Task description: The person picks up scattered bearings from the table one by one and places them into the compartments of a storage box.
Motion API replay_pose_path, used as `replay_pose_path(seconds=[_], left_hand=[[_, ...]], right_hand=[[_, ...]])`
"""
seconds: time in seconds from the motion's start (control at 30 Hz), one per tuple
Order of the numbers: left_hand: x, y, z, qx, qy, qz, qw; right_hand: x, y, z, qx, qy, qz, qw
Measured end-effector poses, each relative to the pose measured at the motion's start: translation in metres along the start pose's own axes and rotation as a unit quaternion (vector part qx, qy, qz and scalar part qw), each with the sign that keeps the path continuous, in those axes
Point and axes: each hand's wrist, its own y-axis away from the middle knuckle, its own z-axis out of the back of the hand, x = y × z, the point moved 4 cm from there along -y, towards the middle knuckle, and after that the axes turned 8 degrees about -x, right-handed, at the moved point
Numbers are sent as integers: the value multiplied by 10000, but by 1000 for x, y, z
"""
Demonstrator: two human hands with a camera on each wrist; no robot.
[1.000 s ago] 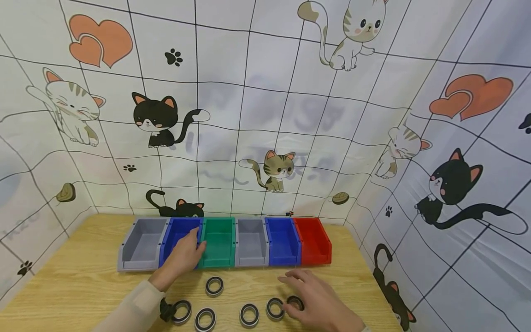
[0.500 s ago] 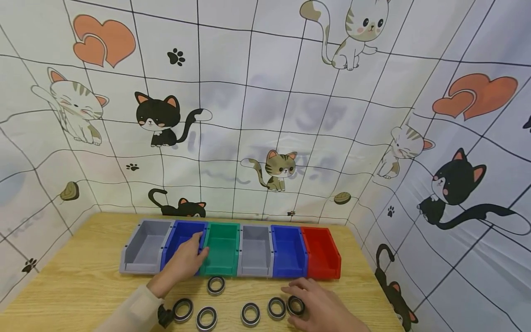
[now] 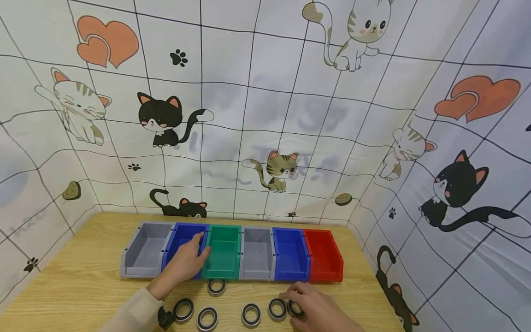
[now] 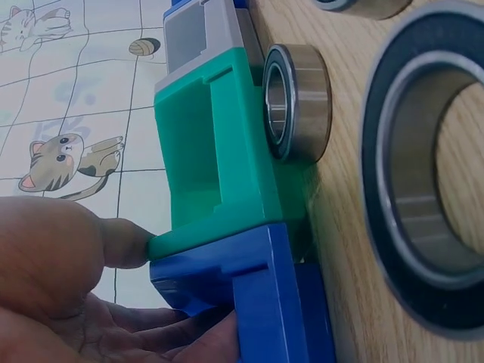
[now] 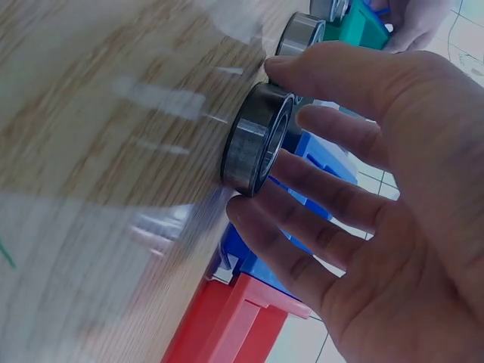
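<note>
My left hand (image 3: 186, 260) pinches the adjoining side walls of the left blue bin (image 3: 177, 242) and the green bin (image 3: 224, 274). In the left wrist view the thumb lies on the green side while the fingers reach into the blue bin. On the table, my right hand (image 3: 315, 306) is around the rightmost ball bearing (image 5: 248, 140), a steel ring with a black seal. Thumb tip and little fingertip are close to opposite ends of it, the hand loosely spread. Another bearing (image 3: 269, 310) lies just left. One bearing (image 3: 217, 293) is right at the green bin's front.
A grey bin (image 3: 143, 272) ends the row at left; another grey bin (image 3: 257, 274), a blue bin (image 3: 292, 275) and a red bin (image 3: 325, 276) continue it rightward. More bearings (image 3: 259, 315) lie along the wooden table (image 3: 62, 276). A cat-print curtain (image 3: 232, 106) hangs behind.
The bin row has come toward me, its right end more than its left, up to the nearest bearing. My left hand keeps its hold; my right hand has lowered around the rightmost bearing.
</note>
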Motion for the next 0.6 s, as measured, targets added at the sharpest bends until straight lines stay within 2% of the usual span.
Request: replay_pose_path(seconds=[0.17,0.4,0.6], left_hand=[[0,0,0,41,-55,54,10000],[-1,0,2,89,-7,91,9999],[5,-1,4,248,144,353,9990]], right_hand=[[1,0,1,-11,94,55,9999],[0,-1,4,-43,-53,121,9999],[-1,-1,6,3,-323,72,9995]])
